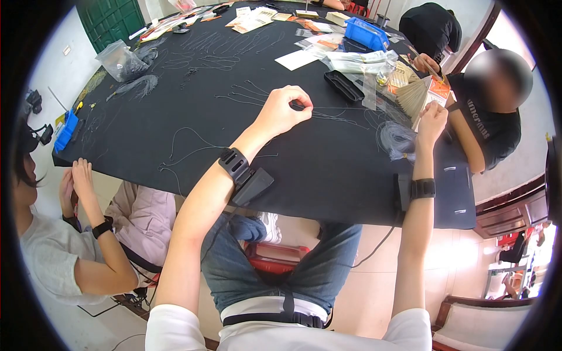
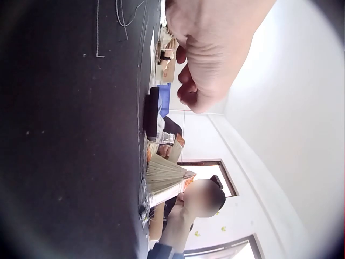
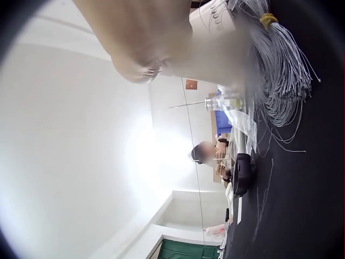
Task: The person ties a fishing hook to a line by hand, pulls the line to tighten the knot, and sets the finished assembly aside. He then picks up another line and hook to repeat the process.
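Observation:
My left hand [image 1: 285,110], raised over the middle of the black table, has its thumb and index finger curled together on a thin grey cord [image 3: 190,118]. That cord runs taut across toward my right hand [image 1: 432,124], whose fingers pinch its other end near the table's right side. Just beyond the right hand, and partly overlapped by it, stands a fanned stack of cards [image 1: 414,100] with an orange and white cover. Below that hand lies a bundle of grey cords [image 3: 283,65] bound with a yellow band [image 3: 268,20]. Loose grey cords [image 1: 240,96] lie close to the left hand.
A black open case [image 1: 343,86], clear plastic packets [image 1: 363,61] and a blue bin [image 1: 367,34] stand farther back. At the far left are a plastic bag [image 1: 122,61] and more loose cords. One person [image 1: 494,111] sits at the right, another [image 1: 76,251] at the left.

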Demonstrator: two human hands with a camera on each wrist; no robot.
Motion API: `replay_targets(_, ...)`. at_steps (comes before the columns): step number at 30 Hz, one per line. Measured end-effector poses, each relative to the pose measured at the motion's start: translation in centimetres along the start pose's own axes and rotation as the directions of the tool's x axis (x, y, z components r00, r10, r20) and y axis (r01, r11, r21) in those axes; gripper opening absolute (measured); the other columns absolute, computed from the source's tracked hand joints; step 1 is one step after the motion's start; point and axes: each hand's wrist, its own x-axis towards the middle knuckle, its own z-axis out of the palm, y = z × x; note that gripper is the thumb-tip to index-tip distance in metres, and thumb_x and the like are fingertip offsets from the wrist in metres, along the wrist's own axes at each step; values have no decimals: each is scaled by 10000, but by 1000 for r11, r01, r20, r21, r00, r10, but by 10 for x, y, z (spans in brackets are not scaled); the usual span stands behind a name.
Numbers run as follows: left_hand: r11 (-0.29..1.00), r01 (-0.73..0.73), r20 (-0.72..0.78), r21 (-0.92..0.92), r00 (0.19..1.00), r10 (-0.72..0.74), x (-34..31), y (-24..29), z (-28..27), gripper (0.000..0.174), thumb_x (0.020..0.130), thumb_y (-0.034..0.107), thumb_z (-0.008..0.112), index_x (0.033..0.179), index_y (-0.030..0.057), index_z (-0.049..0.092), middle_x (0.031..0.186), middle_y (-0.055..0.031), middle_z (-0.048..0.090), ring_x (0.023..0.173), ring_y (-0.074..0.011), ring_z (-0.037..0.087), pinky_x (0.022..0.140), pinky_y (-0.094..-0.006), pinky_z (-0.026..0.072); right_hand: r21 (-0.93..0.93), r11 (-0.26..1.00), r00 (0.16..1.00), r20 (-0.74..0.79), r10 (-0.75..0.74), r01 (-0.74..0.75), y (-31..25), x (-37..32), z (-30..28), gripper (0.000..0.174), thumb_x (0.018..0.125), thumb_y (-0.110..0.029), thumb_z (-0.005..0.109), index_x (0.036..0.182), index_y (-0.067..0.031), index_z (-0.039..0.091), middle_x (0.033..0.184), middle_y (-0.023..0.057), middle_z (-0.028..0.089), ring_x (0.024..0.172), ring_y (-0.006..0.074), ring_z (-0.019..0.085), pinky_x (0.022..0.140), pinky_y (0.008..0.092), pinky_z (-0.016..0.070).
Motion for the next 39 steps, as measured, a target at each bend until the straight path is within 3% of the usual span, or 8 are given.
replay_targets(9,995,90,82,-35,993,-87,-1,0,0,59,721,78,649,758,32,651,737,-2,612,621,-81,503,576,-223,384,-46,997,998,0,-61,61,2,3,-3,222,893,-178,477,771,6,461,633,71,514,521,128,495,494,277,405)
replay_targets(15,981,177,143,-75,976,-165,-3,4,-4,64,753,76,620,784,26,647,657,5,596,587,-49,475,554,-201,380,46,974,947,245,206,-223,15,6,-3,215,882,-172,495,897,42,497,773,109,569,669,172,544,596,313,450)
replay_targets(18,988,131,143,-84,983,-118,-4,14,-2,56,752,66,625,789,29,645,669,-7,605,583,-53,495,552,-200,388,-194,948,967,93,-237,251,-10,-10,8,301,866,-171,511,1049,67,490,968,183,563,907,240,542,811,359,426)
replay_targets(22,995,-95,84,-17,992,96,-5,27,2,64,735,55,649,798,39,646,714,-34,618,581,-86,533,540,-217,409,-63,894,878,230,-421,445,-73,-51,16,376,851,-173,525,1151,45,464,1124,197,520,1090,281,465,952,358,327)
replay_targets(24,989,-149,67,5,987,148,-6,36,3,83,725,23,657,805,40,648,738,-49,615,587,-119,550,545,-226,431,140,904,823,375,-426,404,-93,-71,16,356,846,-176,537,1137,22,491,1106,174,542,1079,271,481,944,345,336)
replay_targets(27,977,-214,35,0,976,213,-7,38,7,95,727,4,653,817,33,653,737,-56,613,603,-123,561,560,-222,440,213,965,523,811,-263,154,-100,-91,15,275,847,-189,559,1045,2,552,974,127,602,929,201,559,846,300,408)
replay_targets(31,987,-154,42,-54,987,156,-8,37,6,123,731,18,659,852,36,663,729,-64,623,596,-120,564,563,-232,455,97,991,214,974,-77,-88,-96,-108,18,206,882,-181,515,909,18,561,695,56,608,657,102,559,615,246,440)
replay_targets(39,904,253,214,-346,959,-187,-8,42,6,128,766,45,650,878,-16,658,777,-92,667,719,-111,627,659,-208,484,66,941,259,966,23,-331,-99,-103,18,255,926,-223,416,798,-40,538,537,-22,467,497,28,423,466,174,330)
